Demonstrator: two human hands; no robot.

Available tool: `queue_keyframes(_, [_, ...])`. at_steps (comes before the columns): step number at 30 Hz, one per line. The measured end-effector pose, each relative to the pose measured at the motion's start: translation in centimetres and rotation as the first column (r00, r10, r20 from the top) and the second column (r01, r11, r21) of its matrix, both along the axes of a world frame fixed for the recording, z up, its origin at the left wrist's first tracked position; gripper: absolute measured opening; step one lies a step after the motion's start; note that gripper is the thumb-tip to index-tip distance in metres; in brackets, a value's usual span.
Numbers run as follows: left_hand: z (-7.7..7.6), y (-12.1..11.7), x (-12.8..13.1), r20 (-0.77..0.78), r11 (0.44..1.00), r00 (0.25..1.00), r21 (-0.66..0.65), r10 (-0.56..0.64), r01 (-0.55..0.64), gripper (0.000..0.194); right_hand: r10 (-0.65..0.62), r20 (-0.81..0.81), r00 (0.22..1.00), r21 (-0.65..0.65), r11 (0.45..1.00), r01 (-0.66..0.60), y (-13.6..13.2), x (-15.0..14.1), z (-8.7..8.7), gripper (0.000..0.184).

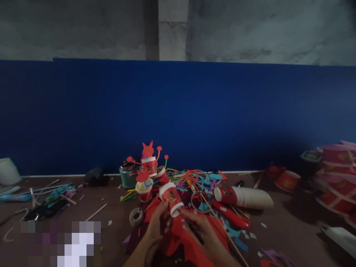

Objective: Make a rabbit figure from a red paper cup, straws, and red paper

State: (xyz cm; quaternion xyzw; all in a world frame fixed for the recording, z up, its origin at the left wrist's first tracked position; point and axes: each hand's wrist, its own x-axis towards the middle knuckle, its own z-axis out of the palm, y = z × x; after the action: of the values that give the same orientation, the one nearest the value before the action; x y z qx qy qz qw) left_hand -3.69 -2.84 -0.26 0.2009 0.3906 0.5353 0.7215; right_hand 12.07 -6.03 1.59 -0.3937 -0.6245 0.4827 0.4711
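My left hand [160, 220] is closed round a red and white paper cup [170, 196], which is tilted. My right hand [201, 228] grips a slim dark pen-like stick [195, 233]. Its fingertips are at the cup's lower end; whether they touch it I cannot tell. Beneath both hands lies red paper [185, 233] with cut edges. Just behind the held cup are another paper cup [144, 193] with a red paper piece and a cup figure [149, 167] with a red eared head and pipe-cleaner arms.
A tape roll [136, 216] sits left of my hands, and a teal can [128, 174] stands behind. To the right lie a stack of paper cups [244, 196], a red elongated object [230, 216] and a thin wooden stick [217, 218]. Paper scraps and pipe cleaners litter the brown table [111, 237].
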Motion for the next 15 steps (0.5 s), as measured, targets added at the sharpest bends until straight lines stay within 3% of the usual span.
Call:
queue_keyframes(3, [-0.7, 0.5, 0.0, -0.028, 0.999, 1.000, 0.046, 0.012, -0.011, 0.054, -0.013, -0.114, 0.993, -0.146, 0.989, -0.004, 0.0, 0.1, 0.1, 0.041])
queue_keyframes(6, [-1.7, 1.1, 0.1, -0.059, 0.997, 0.998, 0.077, 0.025, -0.020, 0.057, 0.007, -0.204, 0.979, -0.407, 0.909, -0.091, 0.1, 0.1, 0.2, 0.047])
queue_keyframes(8, [-2.1, 1.2, 0.2, -0.077, 0.996, 0.997, 0.090, 0.023, -0.016, 0.055, -0.001, -0.212, 0.977, -0.480, 0.871, -0.103, 0.2, -0.1, 0.1, 0.047])
queue_keyframes(10, [-2.1, 1.1, 0.3, -0.110, 0.995, 0.994, 0.101, 0.014, -0.003, 0.054, -0.009, -0.116, 0.993, -0.364, 0.931, -0.034, 0.3, -0.1, -0.2, 0.045])
queue_keyframes(12, [-1.9, 0.9, 0.4, -0.152, 0.994, 0.988, 0.105, 0.010, 0.006, 0.055, -0.024, 0.079, 0.997, -0.108, 0.994, 0.033, 0.4, 0.0, -0.3, 0.039])
queue_keyframes(15, [-1.3, 0.5, 0.5, -0.194, 0.994, 0.979, 0.097, 0.058, -0.039, 0.055, -0.048, 0.338, 0.940, 0.125, 0.992, 0.006, 0.4, 0.4, 0.0, 0.032])
